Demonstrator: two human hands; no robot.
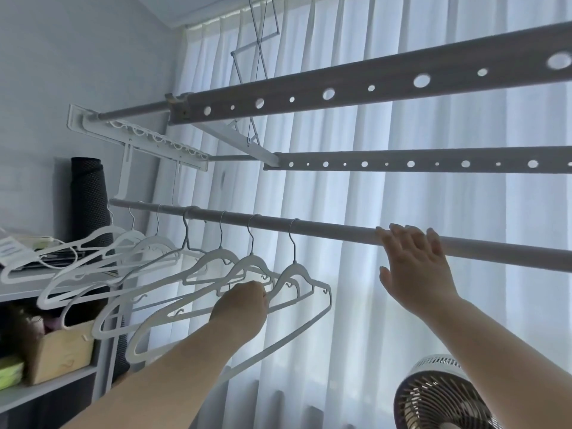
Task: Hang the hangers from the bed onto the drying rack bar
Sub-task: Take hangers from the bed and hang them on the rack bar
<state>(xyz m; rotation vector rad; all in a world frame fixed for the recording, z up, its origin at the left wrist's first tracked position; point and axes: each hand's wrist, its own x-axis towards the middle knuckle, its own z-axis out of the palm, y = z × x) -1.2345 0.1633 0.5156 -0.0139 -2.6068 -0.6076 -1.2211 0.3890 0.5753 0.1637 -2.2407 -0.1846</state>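
A: Left hand [244, 300] clenched on nearest hanger [294, 286], hook over the round bar [340, 232] with six others.
B: Right hand [414, 261]?
A: Fingers [399, 232] flat, released, steadying bar. She should seat the hook fully before letting go.

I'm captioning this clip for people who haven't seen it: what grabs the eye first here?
A row of white hangers dangles from the round drying rack bar across the middle, before bright curtains. The left hand grips the hanger nearest the bar's bare stretch, and the right hand rests open on the bar.
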